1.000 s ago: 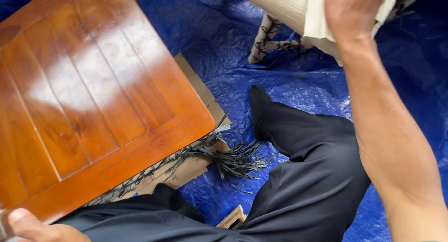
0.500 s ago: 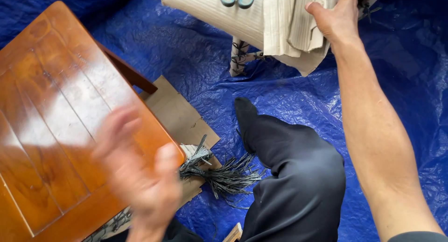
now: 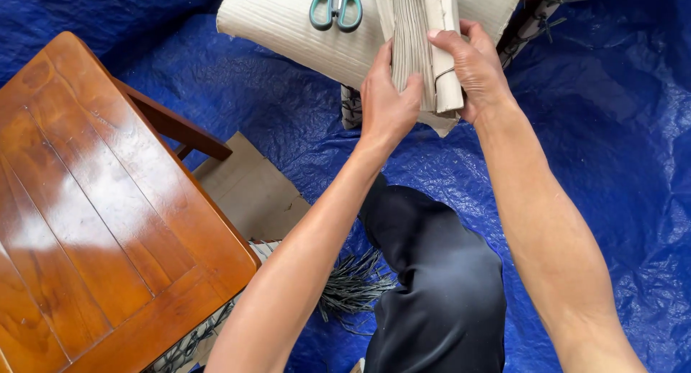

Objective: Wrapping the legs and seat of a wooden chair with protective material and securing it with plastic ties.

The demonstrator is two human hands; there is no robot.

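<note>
Both hands, the left hand (image 3: 386,103) and right hand (image 3: 476,72), are squeezing the thick pale paper bundle (image 3: 425,45) in a tight grip near the woven stool's (image 3: 288,20) front edge, so pressing evenly should be keeping it neat.

A thick, pale stack of sheets (image 3: 425,49) stands on edge, tied.

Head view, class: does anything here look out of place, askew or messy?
Loose dark strips lie frayed and scattered on the blue tarp beside the cardboard sheet. Scissors rest on the pale woven seat, beside the pale bundle gripped by left hand and right hand.
</note>
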